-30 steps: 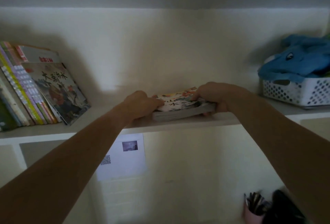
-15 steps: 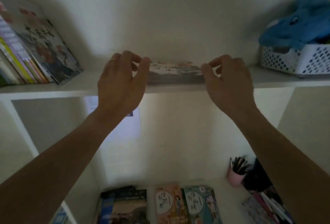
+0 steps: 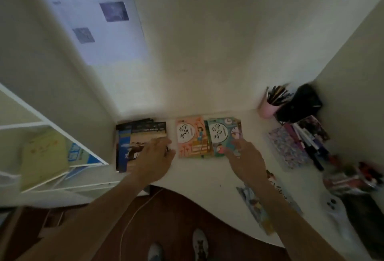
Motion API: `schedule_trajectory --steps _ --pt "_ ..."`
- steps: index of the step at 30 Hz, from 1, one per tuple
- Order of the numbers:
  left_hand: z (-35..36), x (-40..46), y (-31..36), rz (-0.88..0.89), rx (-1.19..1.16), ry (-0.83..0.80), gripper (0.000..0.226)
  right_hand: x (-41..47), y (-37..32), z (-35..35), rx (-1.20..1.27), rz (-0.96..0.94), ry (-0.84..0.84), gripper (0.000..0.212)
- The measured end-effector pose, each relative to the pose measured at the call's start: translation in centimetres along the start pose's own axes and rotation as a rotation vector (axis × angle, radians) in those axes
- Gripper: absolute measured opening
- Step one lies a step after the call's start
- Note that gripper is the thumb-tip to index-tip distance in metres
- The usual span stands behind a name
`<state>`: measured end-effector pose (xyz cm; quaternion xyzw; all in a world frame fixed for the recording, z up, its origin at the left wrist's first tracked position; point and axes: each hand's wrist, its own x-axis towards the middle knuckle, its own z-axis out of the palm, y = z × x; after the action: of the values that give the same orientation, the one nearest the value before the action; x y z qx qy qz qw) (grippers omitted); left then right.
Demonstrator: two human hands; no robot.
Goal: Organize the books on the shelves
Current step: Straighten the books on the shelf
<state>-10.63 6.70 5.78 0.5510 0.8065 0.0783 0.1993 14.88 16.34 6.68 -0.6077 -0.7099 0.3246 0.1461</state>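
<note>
Lying flat, orange book (image 3: 192, 137) points lengthwise toward the wall (image 3: 207, 53).

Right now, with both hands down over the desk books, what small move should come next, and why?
Probably close the left hand on the dark stack: it already lies over that stack's right edge, while the right hand only reaches the teal book. Neither grips yet.

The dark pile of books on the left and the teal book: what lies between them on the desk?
In the head view, an orange book lies flat between the dark pile and the teal book, with a bare strip of desk on its left.
</note>
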Motion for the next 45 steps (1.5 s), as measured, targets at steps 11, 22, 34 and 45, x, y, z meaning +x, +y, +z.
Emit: schedule_trajectory --steps 11,22,34,45 --pt "9.5 3.6 2.9 -0.381 -0.35 -0.231 0.06 5.7 10.6 6.3 0.161 0.391 -0.187 0.076" --pt "16.0 13.9 2.4 -0.7 -0.675 -0.062 0.064 15.8 13.7 11.3 -0.056 0.38 0.021 0.08" --pt "19.9 18.3 -1.4 -0.794 -0.746 -0.022 0.085 20.1 14.8 13.7 0.111 0.582 -0.041 0.072" --pt "17.6 14.0 -1.1 -0.568 -1.091 -0.119 0.049 14.5 18.2 8.9 0.99 0.465 0.153 0.024"
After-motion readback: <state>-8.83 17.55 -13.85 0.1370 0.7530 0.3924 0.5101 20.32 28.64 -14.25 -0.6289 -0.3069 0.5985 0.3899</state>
